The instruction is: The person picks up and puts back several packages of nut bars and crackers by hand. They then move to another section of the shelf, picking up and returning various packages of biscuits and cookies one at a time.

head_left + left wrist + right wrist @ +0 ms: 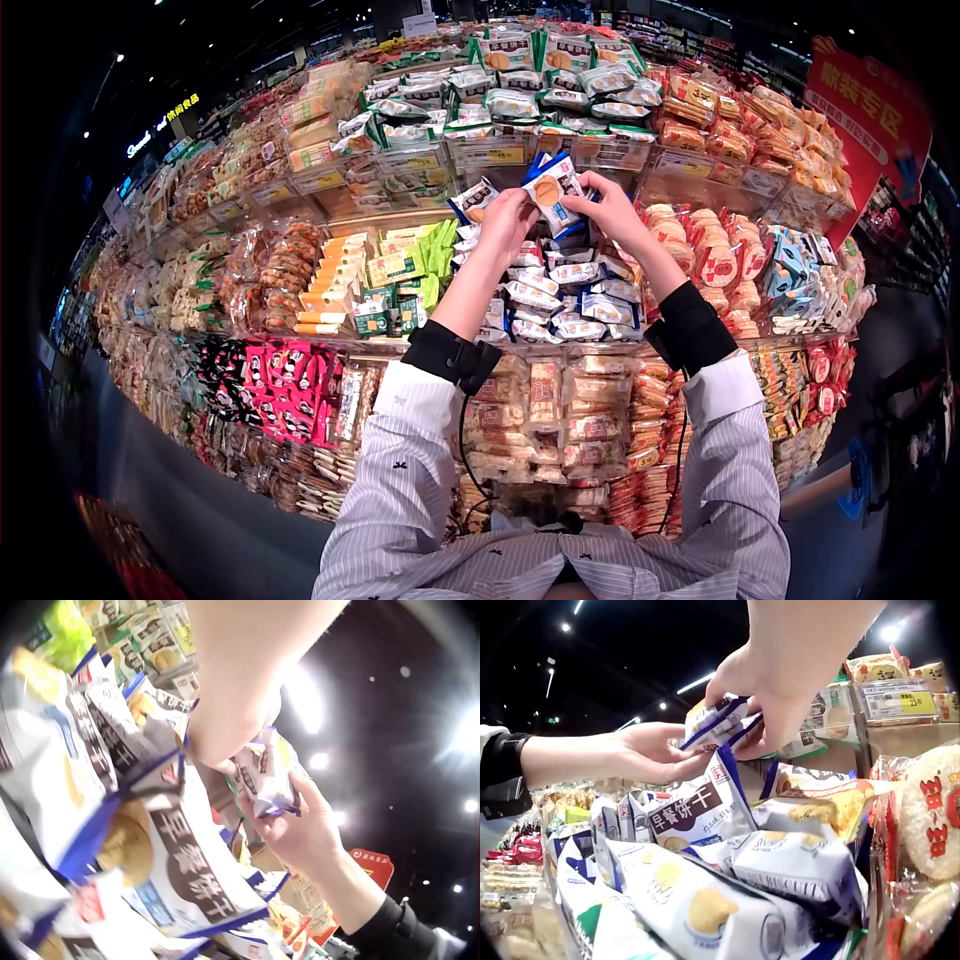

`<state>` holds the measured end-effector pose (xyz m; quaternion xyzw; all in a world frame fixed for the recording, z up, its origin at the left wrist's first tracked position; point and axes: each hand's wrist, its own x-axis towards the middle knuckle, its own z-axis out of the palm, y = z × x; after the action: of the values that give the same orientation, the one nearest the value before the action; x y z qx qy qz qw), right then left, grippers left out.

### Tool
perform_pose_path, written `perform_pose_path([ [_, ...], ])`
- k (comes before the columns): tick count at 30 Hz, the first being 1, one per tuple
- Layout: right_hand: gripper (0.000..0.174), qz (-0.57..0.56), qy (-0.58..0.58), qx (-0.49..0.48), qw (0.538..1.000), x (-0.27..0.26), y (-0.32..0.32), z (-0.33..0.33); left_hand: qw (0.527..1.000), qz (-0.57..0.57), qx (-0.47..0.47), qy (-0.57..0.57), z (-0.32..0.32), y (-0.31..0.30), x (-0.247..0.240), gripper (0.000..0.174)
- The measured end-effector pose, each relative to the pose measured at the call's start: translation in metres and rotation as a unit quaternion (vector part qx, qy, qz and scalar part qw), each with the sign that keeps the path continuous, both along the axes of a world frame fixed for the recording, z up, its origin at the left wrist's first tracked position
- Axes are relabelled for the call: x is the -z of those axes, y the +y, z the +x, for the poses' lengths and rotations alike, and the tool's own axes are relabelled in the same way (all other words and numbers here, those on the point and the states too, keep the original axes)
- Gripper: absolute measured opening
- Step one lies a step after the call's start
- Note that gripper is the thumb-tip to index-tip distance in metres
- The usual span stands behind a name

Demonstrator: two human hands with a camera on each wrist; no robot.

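Both hands meet over the middle bin at one white packet (pixel 553 192) with blue edges and a biscuit picture. My right hand (pixel 612 212) pinches it from the right, its thumb on the front; the right wrist view shows this hand (pixel 784 694) curled round the packet (pixel 714 724). On the left edge are the curled fingers of my left hand (pixel 508 222), partly hidden; this hand (pixel 641 752) reaches under the packet in that view. In the left wrist view the packet (pixel 264 776) lies between both hands. Another such packet (pixel 474 200) stands beside the left hand.
Similar packets (pixel 575 272) fill the bin below the hands. Green-edged packets (pixel 507 103) lie on the upper tier, green and orange packs (pixel 395 265) to the left, round red-and-white packs (pixel 717 262) to the right. Clear bin walls with price labels (pixel 497 156) run behind the hands.
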<state>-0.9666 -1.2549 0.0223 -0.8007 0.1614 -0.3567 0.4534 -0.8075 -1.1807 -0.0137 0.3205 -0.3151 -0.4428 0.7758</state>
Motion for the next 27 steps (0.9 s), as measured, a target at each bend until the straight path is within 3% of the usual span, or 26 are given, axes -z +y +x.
perform_pose_path([
  [1,0.026,-0.002,0.009,0.002,1.000,-0.004,-0.002,-0.001,0.999,-0.026,-0.018,-0.006,0.009,0.002,0.000,0.011],
  [3,0.030,0.044,0.107,0.032,0.993,-0.013,-0.005,0.002,0.983,-0.017,-0.137,-0.121,0.030,0.010,0.000,0.013],
  [4,0.031,-0.036,0.081,0.005,0.996,-0.004,-0.014,0.010,0.933,0.030,-0.231,-0.273,0.051,0.009,0.006,0.014],
  [5,0.032,-0.115,0.055,-0.021,0.992,0.002,-0.017,0.017,0.895,0.014,-0.288,-0.342,0.059,0.013,0.008,0.015],
  [6,0.031,-0.128,0.108,-0.028,0.985,0.006,-0.020,0.019,0.821,0.051,-0.346,-0.452,0.068,0.017,0.009,0.019],
  [7,0.031,-0.296,0.139,0.020,0.945,0.010,-0.024,0.022,0.728,0.088,-0.395,-0.553,0.075,0.020,0.010,0.023],
  [8,0.032,-0.312,0.126,0.021,0.941,0.013,-0.028,0.025,0.728,0.090,-0.395,-0.552,0.081,0.023,0.013,0.023],
  [10,0.033,-0.329,0.113,0.020,0.937,0.013,-0.032,0.028,0.703,0.064,-0.309,-0.637,0.088,0.028,0.014,0.033],
  [11,0.033,-0.391,0.084,0.027,0.916,0.011,-0.032,0.029,0.703,0.065,-0.310,-0.636,0.089,0.029,0.013,0.033],
  [13,0.034,-0.448,0.057,0.033,0.891,0.002,-0.026,0.026,0.656,0.037,-0.277,-0.702,0.088,0.033,0.011,0.042],
  [15,0.033,-0.311,0.240,0.048,0.918,-0.019,-0.013,0.023,0.638,0.044,-0.279,-0.716,0.081,0.035,0.003,0.043],
  [16,0.031,-0.305,0.247,0.048,0.918,-0.020,-0.017,0.024,0.623,0.025,-0.280,-0.730,0.079,0.033,0.002,0.041],
  [17,0.028,-0.216,0.313,0.043,0.924,-0.025,-0.017,0.026,0.608,0.006,-0.280,-0.743,0.077,0.031,0.000,0.039],
  [19,0.026,-0.385,0.248,0.041,0.888,-0.012,-0.028,0.029,0.593,-0.017,-0.296,-0.748,0.070,0.025,-0.002,0.035],
  [21,0.025,-0.465,0.169,0.122,0.860,0.008,-0.030,0.030,0.536,0.024,-0.312,-0.784,0.063,0.019,-0.004,0.033],
  [22,0.024,-0.524,0.140,0.158,0.825,0.010,-0.022,0.029,0.494,0.030,-0.339,-0.800,0.060,0.018,-0.004,0.029],
  [23,0.024,-0.523,0.143,0.157,0.825,0.010,-0.015,0.029,0.496,0.030,-0.337,-0.800,0.056,0.015,-0.003,0.029],
  [25,0.020,-0.574,0.098,0.102,0.807,0.012,-0.004,0.028,0.420,-0.038,-0.412,-0.808,0.051,0.008,-0.001,0.026],
  [26,0.019,-0.590,0.083,0.076,0.800,0.015,0.002,0.028,0.422,-0.036,-0.411,-0.807,0.049,0.005,0.001,0.026],
  [27,0.022,-0.552,0.116,0.048,0.824,0.023,0.000,0.031,0.452,-0.031,-0.385,-0.804,0.048,0.003,0.002,0.026],
])
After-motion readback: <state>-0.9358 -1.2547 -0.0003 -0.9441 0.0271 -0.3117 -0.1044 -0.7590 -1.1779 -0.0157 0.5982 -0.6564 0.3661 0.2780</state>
